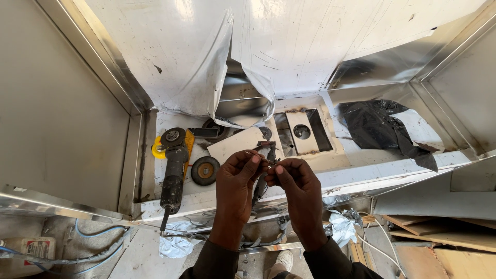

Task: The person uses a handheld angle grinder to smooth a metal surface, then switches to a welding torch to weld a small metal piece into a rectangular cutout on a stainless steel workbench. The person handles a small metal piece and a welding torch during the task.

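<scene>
Stainless steel sheet, part peeled of its film, fills the upper frame. At left centre a grinder lies beside a loose disc. At centre, a small thin metal piece is pinched between the left hand and right hand, both closed on it. A steady fingertip grip seems best kept. Open room lies at right, near black plastic; raw sheet edges border the bench.
</scene>
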